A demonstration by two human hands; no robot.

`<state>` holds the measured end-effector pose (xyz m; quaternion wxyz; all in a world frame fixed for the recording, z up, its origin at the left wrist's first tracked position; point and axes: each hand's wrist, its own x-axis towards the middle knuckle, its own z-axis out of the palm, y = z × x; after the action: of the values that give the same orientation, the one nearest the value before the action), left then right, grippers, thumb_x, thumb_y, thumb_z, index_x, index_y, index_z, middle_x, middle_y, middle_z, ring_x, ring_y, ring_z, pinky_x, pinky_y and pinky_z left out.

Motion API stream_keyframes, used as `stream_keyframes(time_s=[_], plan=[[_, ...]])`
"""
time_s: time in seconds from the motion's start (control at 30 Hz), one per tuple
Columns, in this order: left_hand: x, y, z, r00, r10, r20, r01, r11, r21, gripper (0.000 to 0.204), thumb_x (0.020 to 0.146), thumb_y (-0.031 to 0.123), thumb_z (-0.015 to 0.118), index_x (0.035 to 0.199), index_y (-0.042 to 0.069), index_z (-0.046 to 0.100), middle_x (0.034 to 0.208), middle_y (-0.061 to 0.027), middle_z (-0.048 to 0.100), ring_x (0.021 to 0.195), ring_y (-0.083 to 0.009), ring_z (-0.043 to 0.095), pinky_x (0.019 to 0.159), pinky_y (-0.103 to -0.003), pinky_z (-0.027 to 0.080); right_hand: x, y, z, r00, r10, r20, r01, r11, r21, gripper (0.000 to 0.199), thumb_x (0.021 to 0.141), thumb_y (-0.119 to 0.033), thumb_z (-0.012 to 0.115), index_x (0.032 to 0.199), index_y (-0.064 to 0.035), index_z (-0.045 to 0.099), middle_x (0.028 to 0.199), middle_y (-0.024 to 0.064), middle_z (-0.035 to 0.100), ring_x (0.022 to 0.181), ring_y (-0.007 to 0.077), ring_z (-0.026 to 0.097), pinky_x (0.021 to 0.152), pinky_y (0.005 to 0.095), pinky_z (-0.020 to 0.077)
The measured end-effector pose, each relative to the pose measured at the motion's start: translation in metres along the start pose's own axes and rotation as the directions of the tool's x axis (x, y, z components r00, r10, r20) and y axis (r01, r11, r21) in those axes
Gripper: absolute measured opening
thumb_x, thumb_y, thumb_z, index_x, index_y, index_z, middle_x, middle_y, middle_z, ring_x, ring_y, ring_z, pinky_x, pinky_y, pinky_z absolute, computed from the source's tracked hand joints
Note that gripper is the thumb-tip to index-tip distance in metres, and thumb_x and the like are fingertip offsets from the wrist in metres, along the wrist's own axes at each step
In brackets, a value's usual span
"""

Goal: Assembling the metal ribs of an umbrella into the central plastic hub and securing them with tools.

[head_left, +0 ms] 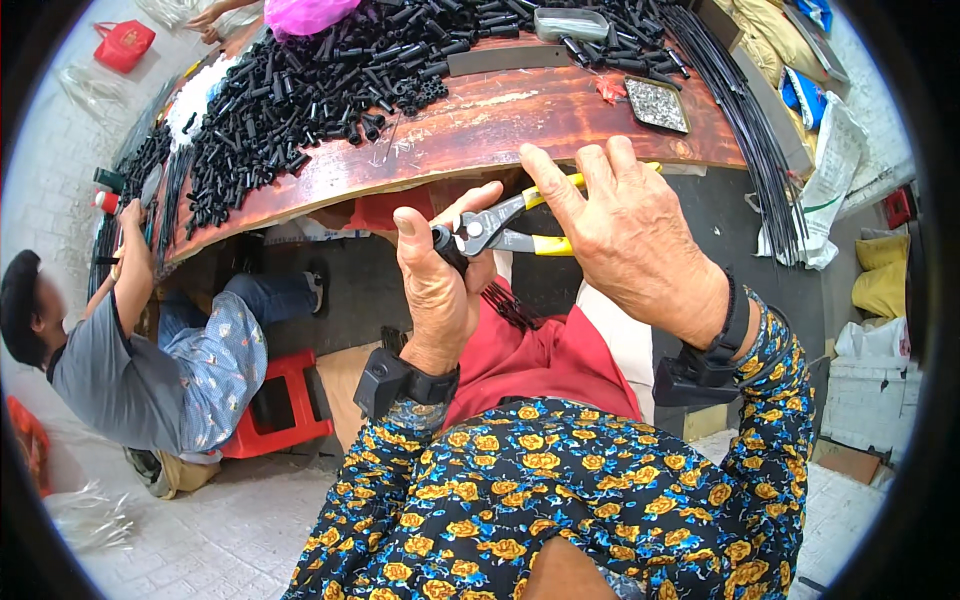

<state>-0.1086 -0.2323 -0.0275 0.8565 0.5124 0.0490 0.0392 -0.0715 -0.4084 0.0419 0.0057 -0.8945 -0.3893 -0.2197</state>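
Observation:
Above my lap, my left hand (pixel 436 290) is closed round a black tubular part (pixel 450 246), most of it hidden by the fingers. Thin black rods (pixel 510 306) hang just below that hand; whether they join the part I cannot tell. My right hand (pixel 640 235) grips a pair of pliers (pixel 488 226) by its yellow handles, index finger stretched out above them. The jaws of the pliers meet the black part at my left thumb. Both hands are just off the near edge of the reddish wooden table (pixel 480 125).
Black plastic tubes (pixel 300 100) are heaped on the table. A tray of small silver pieces (pixel 657 104), a clear container (pixel 571 24) and a metal strip (pixel 507 59) lie there too. Long black rods (pixel 740 120) hang over the right end. A co-worker (pixel 125 370) sits left, near a red stool (pixel 285 405).

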Motion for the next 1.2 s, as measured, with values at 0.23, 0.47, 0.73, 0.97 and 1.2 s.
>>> stream_keyframes(time_s=[0.23, 0.47, 0.73, 0.97, 1.2], plan=[[0.0, -0.001, -0.002, 0.999, 0.023, -0.041, -0.021, 0.998, 0.067, 0.094, 0.087, 0.078, 0.029, 0.116, -0.005, 0.061, 0.046, 0.0036, 0.036, 0.043, -0.0082, 0.028, 0.044, -0.026, 0.023, -0.001, -0.006, 0.016, 0.995, 0.085, 0.051, -0.09, 0.991, 0.102, 0.042, 0.07, -0.008, 0.066, 0.111, -0.0064, 0.058, 0.082, 0.0105, 0.055, 0.082, 0.0265, 0.056, 0.063, 0.035, 0.0483], [-0.001, 0.001, -0.005, 1.0, 0.007, -0.03, -0.007, 1.0, -0.01, 0.096, 0.086, 0.079, 0.025, 0.117, -0.005, 0.06, 0.045, 0.0038, 0.033, 0.043, -0.0083, 0.025, 0.045, -0.026, 0.021, -0.012, -0.005, 0.036, 0.994, 0.092, 0.051, -0.105, 0.898, 0.428, 0.042, 0.071, -0.006, 0.067, 0.112, -0.0079, 0.056, 0.085, 0.0098, 0.055, 0.084, 0.0299, 0.058, 0.068, 0.0403, 0.0494], [0.001, -0.001, -0.007, 1.0, -0.017, 0.014, 0.018, 0.996, -0.088, 0.096, 0.087, 0.078, 0.025, 0.113, -0.006, 0.064, 0.049, 0.0046, 0.04, 0.042, -0.0053, 0.026, 0.042, -0.024, 0.019, -0.007, -0.003, 0.012, 0.99, 0.049, 0.129, -0.077, 0.973, 0.219, 0.018, 0.074, -0.013, 0.065, 0.088, -0.0028, 0.058, 0.08, 0.0125, 0.061, 0.078, 0.0297, 0.063, 0.065, 0.0394, 0.0525], [0.003, 0.0, -0.003, 1.0, 0.005, 0.023, -0.007, 0.997, 0.075, 0.098, 0.084, 0.081, 0.026, 0.111, -0.006, 0.061, 0.043, 0.0037, 0.032, 0.04, -0.0079, 0.025, 0.043, -0.026, 0.02, 0.011, -0.001, -0.007, 0.992, -0.03, 0.12, 0.037, 0.998, -0.05, 0.014, 0.073, -0.008, 0.063, 0.084, -0.0022, 0.057, 0.078, 0.0115, 0.058, 0.077, 0.0252, 0.06, 0.063, 0.0342, 0.0505], [0.013, -0.003, -0.008, 0.999, 0.043, 0.015, -0.043, 0.999, -0.009, 0.098, 0.083, 0.082, 0.027, 0.113, -0.003, 0.062, 0.043, 0.0042, 0.03, 0.04, -0.0082, 0.025, 0.042, -0.025, 0.021, 0.018, 0.004, 0.019, 0.998, -0.04, 0.043, 0.041, 0.999, -0.027, 0.015, 0.075, -0.014, 0.064, 0.081, -0.0004, 0.061, 0.073, 0.016, 0.064, 0.073, 0.0281, 0.065, 0.061, 0.0371, 0.0529]])
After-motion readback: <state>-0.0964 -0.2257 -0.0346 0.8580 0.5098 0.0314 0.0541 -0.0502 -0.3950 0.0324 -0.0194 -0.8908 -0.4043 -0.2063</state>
